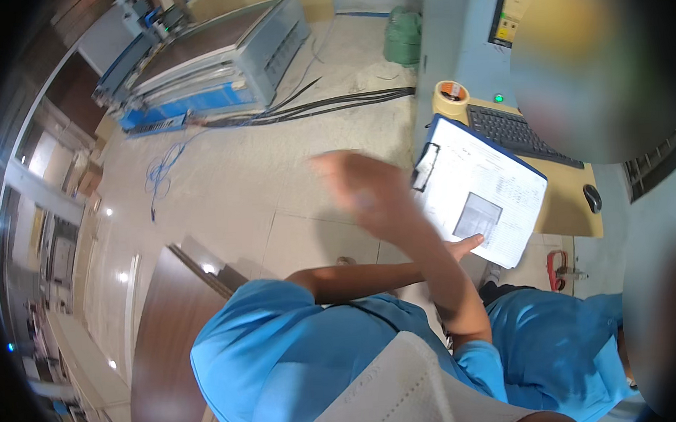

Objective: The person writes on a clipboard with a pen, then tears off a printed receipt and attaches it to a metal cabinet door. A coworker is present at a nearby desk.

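Note:
My left arm reaches across my body to the right, and my left hand (466, 245) grips the lower edge of a blue clipboard (541, 174). Its thumb lies on top of the clipped white sheets (496, 174), and the other fingers are hidden underneath. Printed lines and a dark grey picture (477, 217) show on the top sheet. A black clip (427, 166) holds the paper at the left side. Crossing over my left forearm, my right hand (364, 190) is raised in front of me, left of the clipboard. Motion smears its fingers, and no object shows in it.
Beyond the clipboard, a desk ledge carries a tape roll (450, 96), a keyboard (513, 131) and a mouse (592, 198). Another person in blue (551, 345) is close on my right. Cables (310, 108) cross the floor near a large flatbed machine (215, 61). Brown boards (165, 335) stand at left.

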Available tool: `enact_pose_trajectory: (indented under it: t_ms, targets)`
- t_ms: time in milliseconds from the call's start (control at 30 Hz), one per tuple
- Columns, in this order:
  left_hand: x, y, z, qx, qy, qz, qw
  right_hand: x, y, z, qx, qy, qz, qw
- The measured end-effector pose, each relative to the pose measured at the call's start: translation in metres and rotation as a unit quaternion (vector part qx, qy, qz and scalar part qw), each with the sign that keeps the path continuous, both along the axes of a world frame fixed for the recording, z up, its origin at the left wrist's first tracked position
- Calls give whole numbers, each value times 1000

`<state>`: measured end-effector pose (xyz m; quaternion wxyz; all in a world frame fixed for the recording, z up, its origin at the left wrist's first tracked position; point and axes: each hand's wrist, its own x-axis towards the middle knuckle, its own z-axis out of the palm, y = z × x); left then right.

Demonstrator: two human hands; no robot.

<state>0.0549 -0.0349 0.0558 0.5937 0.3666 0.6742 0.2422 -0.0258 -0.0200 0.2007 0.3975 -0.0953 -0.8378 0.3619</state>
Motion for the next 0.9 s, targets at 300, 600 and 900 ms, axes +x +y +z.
enact_pose_trajectory:
  t_ms: [300, 600, 900]
  targets:
    - [-40, 34, -108, 173, -101, -56, 978, 78, 79, -55, 20, 118, -100, 988]
    - [-46, 21, -91, 278, -9, -108, 954, 185, 48, -129, 19, 14, -483, 875]
    - [-18, 32, -42, 146, -467, 128, 862, 190, 55, -156, 36, -47, -540, 839]
